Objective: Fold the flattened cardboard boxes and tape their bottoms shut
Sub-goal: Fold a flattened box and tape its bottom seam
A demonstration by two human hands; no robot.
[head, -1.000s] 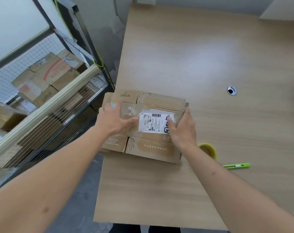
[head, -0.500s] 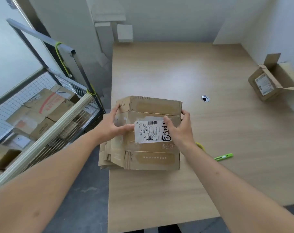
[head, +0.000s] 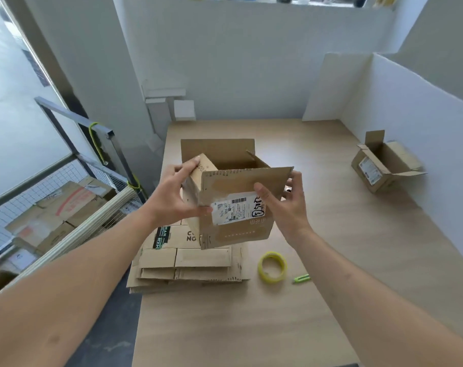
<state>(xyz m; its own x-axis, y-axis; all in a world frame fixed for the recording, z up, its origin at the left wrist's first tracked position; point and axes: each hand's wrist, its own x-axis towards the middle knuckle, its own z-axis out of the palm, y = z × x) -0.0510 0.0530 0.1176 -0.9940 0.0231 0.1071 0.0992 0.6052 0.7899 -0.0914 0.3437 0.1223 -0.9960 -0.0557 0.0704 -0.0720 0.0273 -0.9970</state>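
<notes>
Fingers (head: 190, 165) around lifted box (head: 235, 207) sides

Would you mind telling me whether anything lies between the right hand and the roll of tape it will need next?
Nothing visible does. The right hand and left hand hold the opened box up; the tape roll lies on bare table below the right forearm, beside the flattened stack.

A green utility knife (head: 301, 278) lies on the wooden worktop (head: 331, 260) below the hands, while a wire cage (head: 66, 207) of used cartons stands to their left beside a white wall (head: 251, 62).
</notes>
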